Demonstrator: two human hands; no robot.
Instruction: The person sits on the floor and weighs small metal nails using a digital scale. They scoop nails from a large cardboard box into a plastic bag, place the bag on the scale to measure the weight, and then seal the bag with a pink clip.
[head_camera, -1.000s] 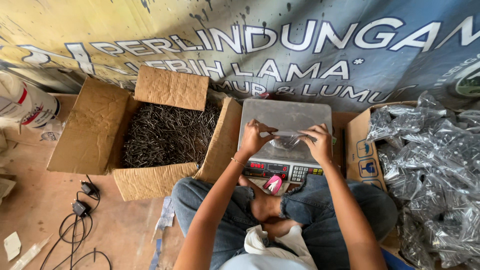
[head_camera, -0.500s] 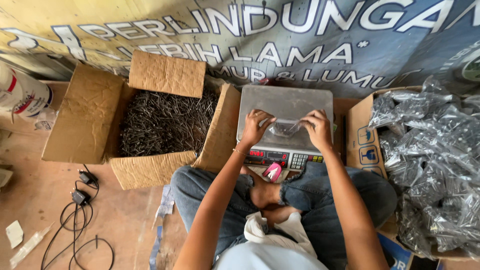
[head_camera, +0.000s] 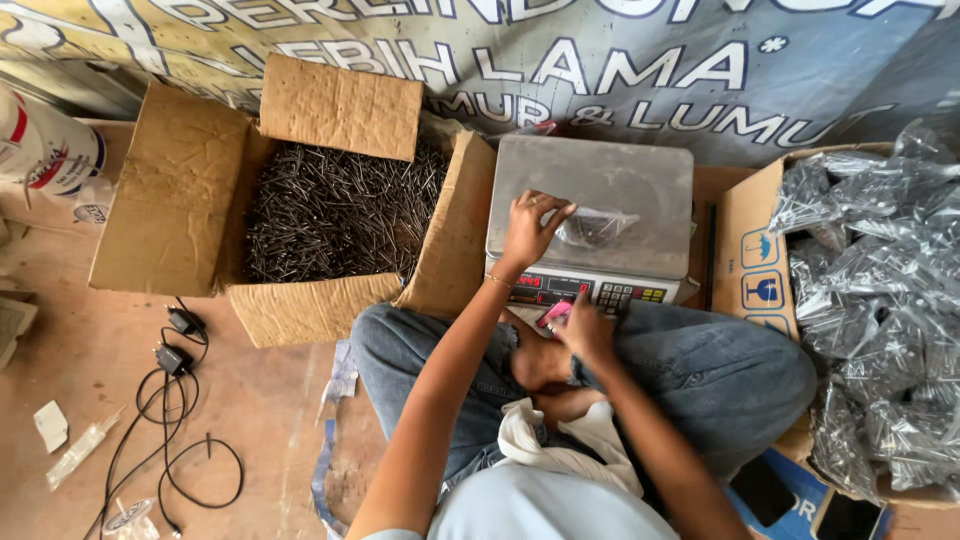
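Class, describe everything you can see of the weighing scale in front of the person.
The scale is a boxy tabletop type with a flat, dull grey metal pan on top, scuffed and worn. Its front panel faces the person, with a red lit display and rows of small buttons. It stands between an open box of nails and a box of filled bags. A small clear bag lies on the pan, the left hand resting on both. The right hand is just below the panel.

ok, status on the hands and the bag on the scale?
Left hand flat on the scale, touching the bag of nails. Right hand by a pink thing below the keypad. Nothing blocking.
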